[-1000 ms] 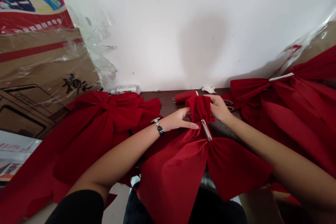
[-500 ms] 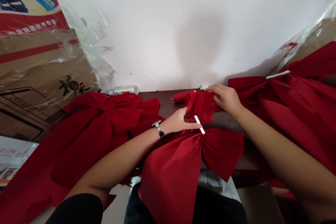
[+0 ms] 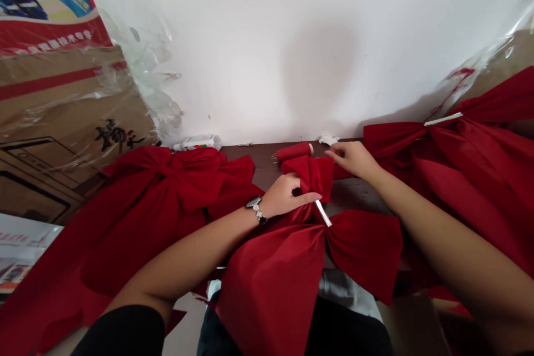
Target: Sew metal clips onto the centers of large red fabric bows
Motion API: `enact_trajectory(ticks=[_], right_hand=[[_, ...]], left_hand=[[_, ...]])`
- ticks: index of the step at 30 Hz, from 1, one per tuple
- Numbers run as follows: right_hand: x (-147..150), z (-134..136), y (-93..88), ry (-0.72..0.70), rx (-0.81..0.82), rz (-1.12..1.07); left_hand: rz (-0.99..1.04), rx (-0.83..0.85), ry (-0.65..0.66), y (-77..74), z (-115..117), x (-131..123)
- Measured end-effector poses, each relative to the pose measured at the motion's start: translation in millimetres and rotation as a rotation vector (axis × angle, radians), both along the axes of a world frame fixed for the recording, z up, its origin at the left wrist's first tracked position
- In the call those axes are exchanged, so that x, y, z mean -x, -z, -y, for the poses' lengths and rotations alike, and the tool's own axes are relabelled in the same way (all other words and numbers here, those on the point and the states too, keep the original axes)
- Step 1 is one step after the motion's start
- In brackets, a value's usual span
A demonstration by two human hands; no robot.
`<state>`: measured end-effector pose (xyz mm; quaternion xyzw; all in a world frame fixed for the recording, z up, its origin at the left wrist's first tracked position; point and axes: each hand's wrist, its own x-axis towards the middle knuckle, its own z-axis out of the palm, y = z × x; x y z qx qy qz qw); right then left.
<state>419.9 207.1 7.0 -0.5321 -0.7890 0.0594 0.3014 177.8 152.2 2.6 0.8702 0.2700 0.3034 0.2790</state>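
Observation:
A red fabric bow (image 3: 275,272) lies in front of me, gathered at its middle under a silver metal clip (image 3: 322,213). My left hand (image 3: 288,196) is closed on the gathered red cloth, its thumb stretched across by the clip's upper end. A folded upper loop of the bow (image 3: 317,175) stands up beyond that hand. My right hand (image 3: 352,160) is just right of the loop, thumb and fingers pinched together; what is between them is too small to make out. Close by lies a spool of red thread (image 3: 294,152) with several thin needles at its left end.
Another red bow (image 3: 167,178) drapes over the left side. At right, more red cloth carries a silver clip (image 3: 443,119). A white bottle (image 3: 198,142) and a crumpled white scrap (image 3: 329,139) lie along the wall. A cardboard box (image 3: 62,122) stands at far left.
My right hand has drawn a little toward me and off the bow's upper loop, which has sunk lower and uncovered the spool. The clip and lower cloth have shifted slightly down and right.

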Motion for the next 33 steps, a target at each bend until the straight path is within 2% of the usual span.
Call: enact_trajectory(ticks=[2, 8, 11, 15, 18, 22, 25, 29, 31, 33], right_hand=[[1, 1, -0.7, -0.023, 0.017, -0.096], [9, 9, -5.1, -0.409, 0.365, -0.351], [11, 12, -7.0, -0.478, 0.377, -0.343], [14, 14, -5.1, -0.333, 0.071, -0.084], [18, 16, -1.3, -0.225, -0.149, 0.116], [21, 18, 1.2, -0.093, -0.273, 0.052], [20, 16, 1.6, -0.024, -0.318, -0.074], [18, 11, 3.5, -0.007, -0.256, -0.280], [18, 9, 4.5, -0.010, -0.206, -0.386], [17, 6, 4.4, -0.003, -0.144, -0.477]], left_hand=[[0.017, 0.028, -0.025, 1.6, 1, 0], [0.114, 0.192, -0.205, 7.4, -4, 1], [0.182, 0.252, -0.263, 10.0, -11, 3], [0.233, 0.340, -0.330, 14.6, -22, 5], [0.319, 0.340, -0.383, 17.0, -31, 9], [0.477, 0.347, -0.367, 17.6, -43, 17], [0.618, 0.432, -0.334, 17.4, -47, 18], [0.807, 0.681, -0.229, 13.0, -39, 9], [0.842, 0.763, -0.162, 9.6, -34, 5], [0.821, 0.756, -0.121, 7.5, -30, 5]])
